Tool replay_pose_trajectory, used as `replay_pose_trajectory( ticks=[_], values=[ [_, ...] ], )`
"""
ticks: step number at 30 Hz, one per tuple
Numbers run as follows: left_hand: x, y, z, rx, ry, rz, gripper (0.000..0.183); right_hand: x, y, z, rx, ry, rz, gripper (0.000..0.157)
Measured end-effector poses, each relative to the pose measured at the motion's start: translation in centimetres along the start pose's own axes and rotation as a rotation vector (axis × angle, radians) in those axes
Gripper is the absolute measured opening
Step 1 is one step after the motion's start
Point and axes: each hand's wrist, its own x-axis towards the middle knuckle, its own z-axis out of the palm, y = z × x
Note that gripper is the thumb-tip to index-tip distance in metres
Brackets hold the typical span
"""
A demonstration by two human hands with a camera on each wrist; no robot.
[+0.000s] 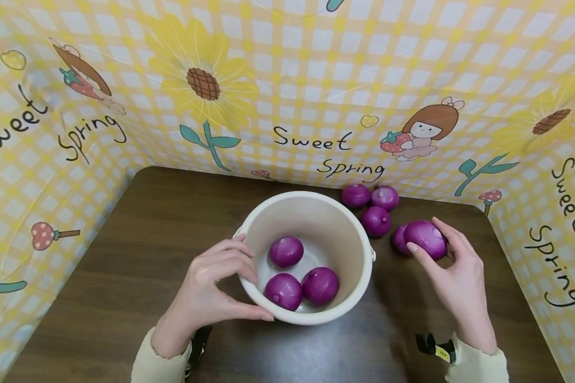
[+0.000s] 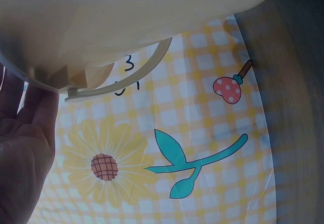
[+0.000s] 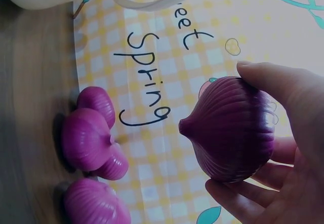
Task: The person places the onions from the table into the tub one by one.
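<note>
A cream bucket (image 1: 306, 317) stands on the table with three purple onions inside, one of them an onion (image 1: 286, 252) toward the back. My left hand (image 1: 215, 284) grips the bucket's left rim, thumb along the near edge and fingers over the side; the left wrist view shows the fingers by the handle mount. To the right of the bucket, my right hand (image 1: 455, 276) holds a purple onion (image 3: 228, 130) between thumb and fingers, raised above the table. Behind that held onion, another onion (image 1: 400, 239) is partly hidden in the head view.
Three more onions, including an onion (image 1: 376, 221) nearest the bucket, cluster at the back right of the dark wooden table (image 1: 172, 213). A yellow checked cloth (image 1: 297, 80) with flowers and lettering rises behind and at both sides.
</note>
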Motion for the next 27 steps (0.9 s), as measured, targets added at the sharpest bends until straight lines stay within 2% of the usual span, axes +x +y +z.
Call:
replay_pose_trajectory(
  ticks=[14, 27],
  values=[
    [0.1, 0.0, 0.0, -0.004, 0.0, -0.005, 0.05, 0.2, -1.0, 0.6, 0.004, -0.04, -0.026, 0.065],
    [-0.1, 0.0, 0.1, -0.011, -0.001, -0.015, 0.05, 0.2, -1.7, 1.2, 0.041, -0.024, -0.05, 0.065]
  ],
)
